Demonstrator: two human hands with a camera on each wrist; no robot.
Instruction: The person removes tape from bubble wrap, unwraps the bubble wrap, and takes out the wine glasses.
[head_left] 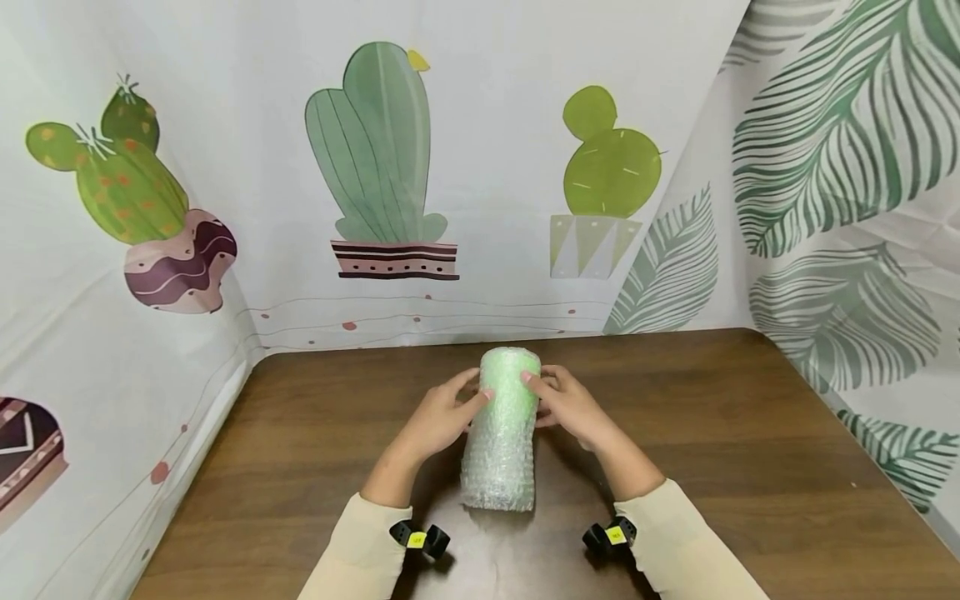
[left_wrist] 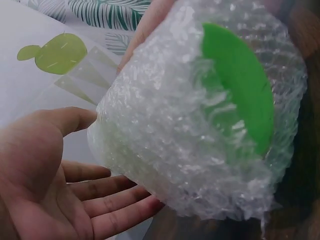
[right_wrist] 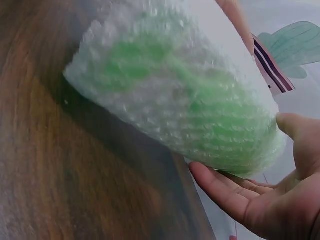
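Observation:
A roll of clear bubble wrap [head_left: 498, 458] is around a bright green thing [left_wrist: 240, 90], whose smooth, curved rim shows through the near end in the left wrist view. The wrap blurs the rest of its shape. My left hand [head_left: 444, 417] holds the roll's far part from the left, thumb on top and fingers along the side. From the right, my right hand [head_left: 573, 408] grips the same part, its thumb on the upper face and its fingers [right_wrist: 220, 187] underneath. The near end of the roll is loose and slightly crumpled.
The roll is over a dark brown wooden table [head_left: 337, 417]. A white cloth backdrop [head_left: 495, 167] with printed cacti and leaves rises behind and at both sides. Black wrist devices [head_left: 420, 540] with yellow labels sit at both cuffs.

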